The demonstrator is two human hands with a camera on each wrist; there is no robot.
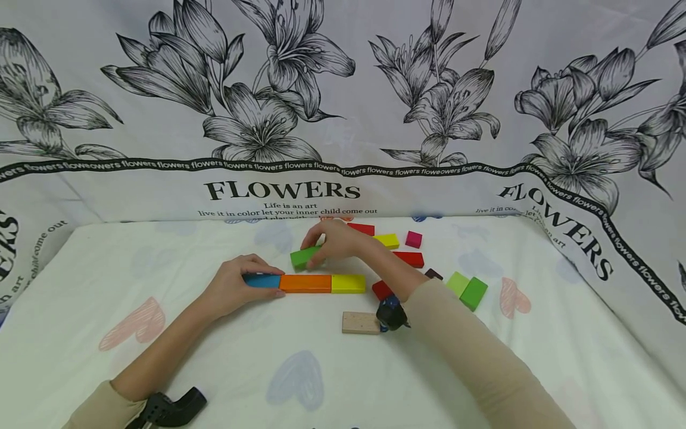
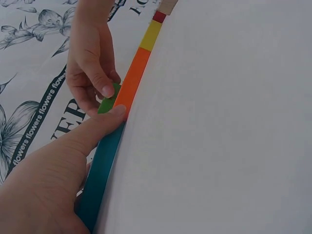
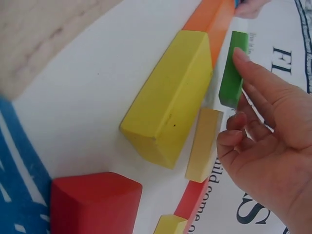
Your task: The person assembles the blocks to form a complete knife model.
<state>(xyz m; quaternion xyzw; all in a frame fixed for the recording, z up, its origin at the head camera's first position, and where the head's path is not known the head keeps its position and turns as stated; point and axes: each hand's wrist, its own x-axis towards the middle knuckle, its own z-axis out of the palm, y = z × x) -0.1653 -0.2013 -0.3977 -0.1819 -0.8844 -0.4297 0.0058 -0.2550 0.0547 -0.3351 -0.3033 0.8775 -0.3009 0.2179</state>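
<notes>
Three blocks lie end to end in a row: a blue block [image 1: 262,280], an orange block [image 1: 305,284] and a yellow block [image 1: 348,284]. My left hand [image 1: 231,285] holds the blue block at the row's left end, thumb on the near side and fingers on the far side. Behind the row, my right hand [image 1: 336,239] pinches a green block [image 1: 301,258] between thumb and fingers. In the right wrist view that green block [image 3: 232,73] stands slightly apart from the orange one. The left wrist view shows the left thumb where blue and orange meet.
A plain wooden block [image 1: 360,322] lies in front of the row. Red blocks [image 1: 409,259], a small yellow block [image 1: 387,241], a magenta cube [image 1: 414,239], a dark block [image 1: 433,274] and two green blocks [image 1: 474,294] lie to the right. A flowered cloth [image 1: 289,149] hangs behind.
</notes>
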